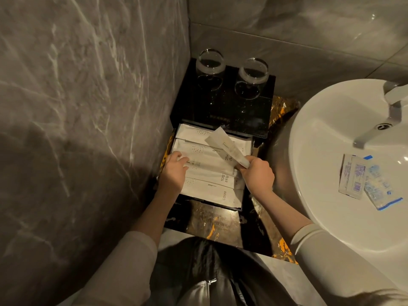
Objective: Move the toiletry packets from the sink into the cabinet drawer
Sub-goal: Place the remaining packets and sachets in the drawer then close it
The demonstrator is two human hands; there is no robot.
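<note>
Grey marble walls corner a dark surface [203, 219]; right hand [257, 173] pinches a packet [225, 145] above the drawer [242, 195], left hand [174, 171] flat inside.

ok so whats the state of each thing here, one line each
drawer: pulled open, white packets lying inside
long packet: pinched at one end by right hand, slanting above the drawer
left hand: resting on the packets in the drawer
two small packets: lying in the sink
two glasses: standing on the cabinet top, look empty
</note>
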